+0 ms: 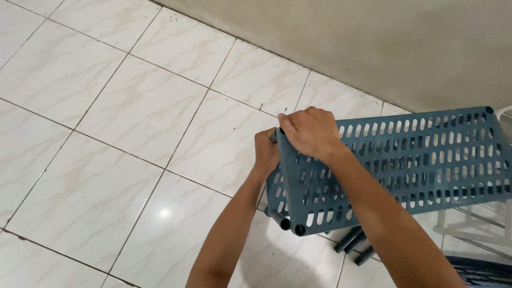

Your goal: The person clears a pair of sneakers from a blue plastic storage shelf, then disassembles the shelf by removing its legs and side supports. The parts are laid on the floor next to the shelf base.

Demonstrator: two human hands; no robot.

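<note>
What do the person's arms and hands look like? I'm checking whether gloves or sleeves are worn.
Both are bare: the left hand and right hand wear no gloves, and no rings, watch or bracelets show. Both forearms are uncovered to the frame's bottom edge; no sleeve is in view. Fingernails look short and unpainted.

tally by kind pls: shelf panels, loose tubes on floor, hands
Blue slotted shelf panels: 3, namely the top panel both hands grip, a lower panel beneath it, and a spare panel at the bottom right edge
Dark loose tubes on the floor: 3
Hands: 2, left hand and right hand
Total: 8
</note>
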